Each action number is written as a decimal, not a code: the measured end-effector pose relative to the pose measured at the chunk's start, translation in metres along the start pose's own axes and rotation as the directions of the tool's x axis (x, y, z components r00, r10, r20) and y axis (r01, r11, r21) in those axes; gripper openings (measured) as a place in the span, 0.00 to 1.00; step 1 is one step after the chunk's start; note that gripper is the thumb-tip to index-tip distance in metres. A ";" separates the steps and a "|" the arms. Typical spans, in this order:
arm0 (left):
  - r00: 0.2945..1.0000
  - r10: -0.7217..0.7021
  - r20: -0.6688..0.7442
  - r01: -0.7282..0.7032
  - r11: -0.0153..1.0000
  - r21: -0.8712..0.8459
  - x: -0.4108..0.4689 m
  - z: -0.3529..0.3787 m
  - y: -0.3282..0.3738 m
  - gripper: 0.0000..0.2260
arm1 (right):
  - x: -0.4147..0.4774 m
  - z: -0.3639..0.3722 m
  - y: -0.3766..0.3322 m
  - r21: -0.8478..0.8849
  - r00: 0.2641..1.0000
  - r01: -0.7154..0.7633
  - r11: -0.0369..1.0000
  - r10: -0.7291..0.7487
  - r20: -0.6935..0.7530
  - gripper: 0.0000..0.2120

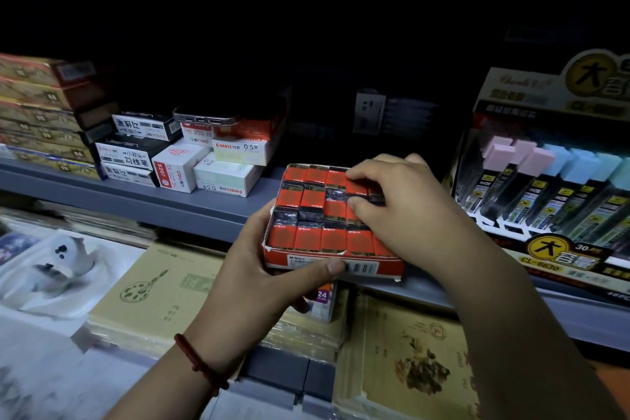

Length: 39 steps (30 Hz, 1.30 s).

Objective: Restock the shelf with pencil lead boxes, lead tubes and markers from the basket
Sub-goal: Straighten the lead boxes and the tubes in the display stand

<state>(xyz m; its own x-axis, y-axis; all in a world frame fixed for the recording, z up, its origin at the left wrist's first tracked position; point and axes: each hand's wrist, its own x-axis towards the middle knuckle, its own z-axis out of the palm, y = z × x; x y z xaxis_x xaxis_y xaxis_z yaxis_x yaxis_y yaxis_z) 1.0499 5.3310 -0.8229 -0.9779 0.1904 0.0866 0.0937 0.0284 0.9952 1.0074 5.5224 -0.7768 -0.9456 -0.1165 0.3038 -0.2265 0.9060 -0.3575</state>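
Note:
An open red carton (306, 257) packed with several small red and black 2B lead boxes (312, 201) sits at the front edge of the grey shelf (163, 204). My left hand (259, 276) grips the carton's near left corner, thumb along its front wall. My right hand (399, 211) reaches over the carton's right side and pinches one small lead box between thumb and fingers. A display of lead tubes (545, 194) with pink and blue caps stands to the right on the same shelf. No basket shows.
White, black and red small stationery boxes (191, 160) are stacked on the shelf to the left, with a phone (204, 118) on top. Brown boxes (41, 112) pile at far left. Below lie paper pads (160, 286) and a small box marked 24 (322, 300).

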 end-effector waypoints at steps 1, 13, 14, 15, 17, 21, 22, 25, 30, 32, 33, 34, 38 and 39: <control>1.000 0.000 -0.002 0.000 1.000 0.002 0.000 0.000 0.000 0.33 | 0.000 -0.001 -0.001 0.015 1.000 0.005 1.000 -0.005 0.010 0.18; 1.000 0.017 -0.003 -0.017 1.000 0.006 -0.001 0.000 -0.001 0.32 | -0.003 -0.002 -0.002 0.276 0.954 -0.128 0.953 0.194 -0.227 0.13; 1.000 0.018 0.000 -0.018 1.000 0.004 -0.001 0.001 -0.001 0.32 | -0.002 -0.003 -0.001 0.294 0.942 -0.137 0.946 0.216 -0.256 0.13; 1.000 0.017 0.005 -0.017 1.000 0.005 -0.001 0.000 -0.001 0.32 | -0.002 -0.004 0.000 0.308 0.930 -0.149 0.939 0.239 -0.279 0.14; 1.000 0.014 0.009 -0.014 1.000 0.008 -0.001 0.000 -0.001 0.33 | 0.000 -0.006 0.002 0.298 0.914 -0.173 0.939 0.266 -0.308 0.17; 1.000 0.018 0.012 -0.018 1.000 0.013 -0.001 -0.001 -0.001 0.33 | 0.003 -0.003 0.004 0.276 0.899 -0.165 0.947 0.260 -0.352 0.16; 1.000 0.021 0.013 -0.021 1.000 0.010 -0.001 0.000 -0.001 0.32 | 0.003 0.000 0.003 0.284 0.895 -0.153 0.946 0.255 -0.367 0.14; 1.000 0.025 0.008 -0.025 1.000 0.002 0.000 0.001 -0.002 0.32 | 0.003 0.007 -0.003 0.288 0.894 -0.128 0.949 0.236 -0.381 0.06; 0.999 0.037 0.007 -0.037 0.999 0.015 0.000 0.000 -0.004 0.31 | 0.004 0.006 -0.005 0.100 0.962 -0.148 0.984 0.167 -0.215 0.03; 0.999 0.041 0.011 -0.041 0.999 0.016 0.000 0.000 -0.004 0.30 | 0.003 0.001 -0.001 0.062 0.985 -0.117 0.991 0.124 -0.117 0.10; 0.999 0.041 0.010 -0.041 0.999 0.014 0.000 0.000 -0.004 0.30 | 0.002 -0.001 0.000 0.062 0.990 -0.109 0.992 0.114 -0.080 0.14; 0.999 0.041 0.010 -0.041 0.999 0.013 0.000 -0.001 -0.004 0.29 | 0.001 -0.003 0.001 0.070 0.993 -0.099 0.993 0.103 -0.057 0.16; 0.999 0.051 0.012 -0.051 0.999 0.008 0.001 0.000 -0.004 0.30 | -0.002 -0.010 0.005 0.149 0.996 -0.094 0.984 0.094 0.011 0.17; 0.999 0.053 0.010 -0.053 0.999 0.006 0.001 0.000 -0.004 0.30 | -0.002 -0.010 0.006 0.161 0.996 -0.093 0.982 0.093 0.010 0.15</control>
<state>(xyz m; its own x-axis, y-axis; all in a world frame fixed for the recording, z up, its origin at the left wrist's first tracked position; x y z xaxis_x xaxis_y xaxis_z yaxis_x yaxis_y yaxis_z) 1.0487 5.3308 -0.8266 -0.9696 0.2016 0.1388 0.1466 0.0243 0.9889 1.0106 5.5319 -0.7706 -0.9649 -0.0361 0.2601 -0.1720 0.8354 -0.5221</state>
